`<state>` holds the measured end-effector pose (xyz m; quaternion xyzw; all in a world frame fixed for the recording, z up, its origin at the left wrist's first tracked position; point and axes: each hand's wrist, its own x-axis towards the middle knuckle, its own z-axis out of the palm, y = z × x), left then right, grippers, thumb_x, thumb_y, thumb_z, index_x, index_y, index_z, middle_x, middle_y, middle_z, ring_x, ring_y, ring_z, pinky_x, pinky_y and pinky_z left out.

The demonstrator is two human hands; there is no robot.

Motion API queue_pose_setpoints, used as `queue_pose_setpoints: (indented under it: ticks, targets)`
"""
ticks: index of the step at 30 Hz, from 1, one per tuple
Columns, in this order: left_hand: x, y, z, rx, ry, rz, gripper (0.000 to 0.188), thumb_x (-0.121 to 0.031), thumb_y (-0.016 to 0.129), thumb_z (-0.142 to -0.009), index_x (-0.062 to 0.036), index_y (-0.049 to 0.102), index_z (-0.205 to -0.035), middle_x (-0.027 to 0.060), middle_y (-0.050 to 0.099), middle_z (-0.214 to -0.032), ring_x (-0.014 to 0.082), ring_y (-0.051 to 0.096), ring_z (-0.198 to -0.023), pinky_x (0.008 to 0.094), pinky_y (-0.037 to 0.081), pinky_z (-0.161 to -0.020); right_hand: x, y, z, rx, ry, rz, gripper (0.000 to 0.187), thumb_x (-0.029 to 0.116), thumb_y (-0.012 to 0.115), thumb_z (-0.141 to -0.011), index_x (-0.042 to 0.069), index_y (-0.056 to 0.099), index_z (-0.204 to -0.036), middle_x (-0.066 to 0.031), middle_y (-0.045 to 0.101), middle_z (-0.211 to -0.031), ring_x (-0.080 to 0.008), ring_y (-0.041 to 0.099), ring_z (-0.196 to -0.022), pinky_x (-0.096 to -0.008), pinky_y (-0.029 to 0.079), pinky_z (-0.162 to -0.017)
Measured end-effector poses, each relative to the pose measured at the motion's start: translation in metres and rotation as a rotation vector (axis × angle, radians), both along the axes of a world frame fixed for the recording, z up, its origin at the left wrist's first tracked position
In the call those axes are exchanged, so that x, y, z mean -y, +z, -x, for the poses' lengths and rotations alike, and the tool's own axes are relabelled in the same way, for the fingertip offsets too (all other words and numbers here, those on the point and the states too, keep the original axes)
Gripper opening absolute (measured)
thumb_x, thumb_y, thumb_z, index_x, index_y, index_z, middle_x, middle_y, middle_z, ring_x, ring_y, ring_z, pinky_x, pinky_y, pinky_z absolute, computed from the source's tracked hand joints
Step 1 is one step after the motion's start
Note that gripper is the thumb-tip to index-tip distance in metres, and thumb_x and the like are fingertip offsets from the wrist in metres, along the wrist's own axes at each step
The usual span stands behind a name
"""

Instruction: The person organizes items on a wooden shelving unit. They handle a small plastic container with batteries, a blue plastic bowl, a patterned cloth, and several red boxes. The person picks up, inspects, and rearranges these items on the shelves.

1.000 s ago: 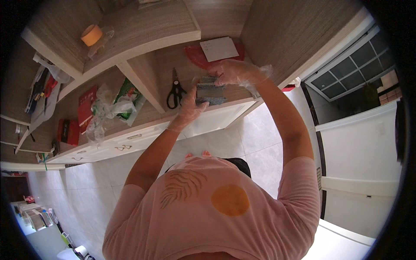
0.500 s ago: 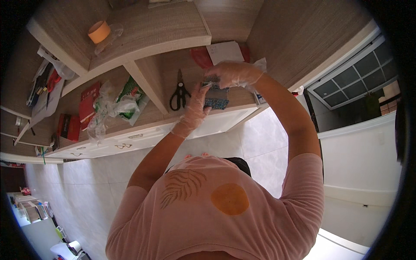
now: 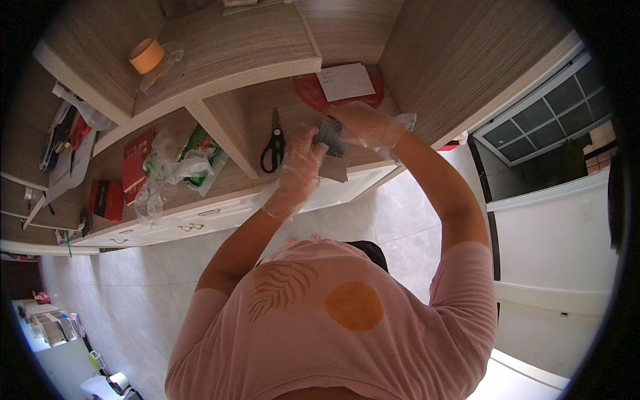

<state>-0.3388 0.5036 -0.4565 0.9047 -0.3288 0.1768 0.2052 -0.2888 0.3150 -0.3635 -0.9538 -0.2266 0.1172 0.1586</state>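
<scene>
My left hand (image 3: 303, 163) and my right hand (image 3: 365, 127) both wear loose, clear plastic gloves. Between them is a thin, flexible-looking piece with a dark, fine checked pattern (image 3: 330, 139); I cannot make out its kind. A plain grey-brown part of it hangs at its lower side, over the shelf's front edge. My left fingers are closed on its left side. From the upper right, my right hand grips it with bent fingers, partly hiding it. Black-handled scissors (image 3: 273, 150) lie on the shelf just left of my left hand, blades pointing away.
Behind my hands, white paper (image 3: 345, 83) lies on a red scalloped-edged sheet (image 3: 308, 93). An upright divider (image 3: 223, 133) separates this shelf from one holding crumpled clear plastic (image 3: 163, 170), a green packet (image 3: 200, 157) and red booklets (image 3: 137, 160). Orange tape (image 3: 147, 55) sits on the upper shelf.
The piece has been turned or folded: two bluish patterned bands with grey between them showed before, now a dark checked face and a plain flap. My right hand has shifted slightly right and nearer.
</scene>
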Motion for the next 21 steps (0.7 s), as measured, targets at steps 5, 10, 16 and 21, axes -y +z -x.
queue_pose_setpoints:
  ticks: [5,10,16,21]
  targets:
    - [0.002,0.011,0.002,-0.285,0.001,-0.187,0.060,-0.007,0.074,-0.067,-0.0130,0.050,-0.122,0.0150,0.044,-0.124,0.0335,0.044,-0.115,0.0441,0.037,-0.098,0.006,-0.009,0.038,0.312,-0.428,-0.395,0.047,0.010,0.063,-0.072,0.004,0.051,-0.117,-0.0196,0.059,-0.107,-0.0337,0.058,-0.099,-0.0396,0.046,-0.081]
    - [-0.022,0.009,0.000,-0.467,0.057,0.212,0.056,-0.014,0.070,-0.075,-0.0091,0.047,-0.126,0.0132,0.053,-0.117,0.0301,0.051,-0.109,0.0352,0.041,-0.095,0.003,-0.094,0.075,0.463,-0.924,-0.903,0.041,0.003,0.062,-0.076,0.004,0.049,-0.114,-0.0143,0.058,-0.101,-0.0231,0.058,-0.097,-0.0327,0.046,-0.084]
    - [-0.017,0.036,0.001,-1.427,0.021,1.357,0.054,-0.008,0.067,-0.078,-0.0050,0.043,-0.126,0.0134,0.049,-0.121,0.0290,0.052,-0.107,0.0471,0.042,-0.095,-0.007,-0.110,0.077,0.432,-0.884,-0.676,0.042,0.003,0.060,-0.076,0.004,0.049,-0.117,-0.0177,0.060,-0.105,-0.0274,0.059,-0.096,-0.0354,0.046,-0.086]
    - [-0.017,0.027,-0.008,-1.703,-0.075,1.609,0.045,-0.001,0.064,-0.076,0.0044,0.045,-0.117,0.0173,0.054,-0.112,0.0306,0.056,-0.102,0.0474,0.049,-0.088,-0.003,-0.094,0.088,0.426,-1.077,-0.736,0.042,0.014,0.063,-0.075,0.002,0.053,-0.114,-0.0207,0.059,-0.109,-0.0350,0.060,-0.098,-0.0399,0.047,-0.084]
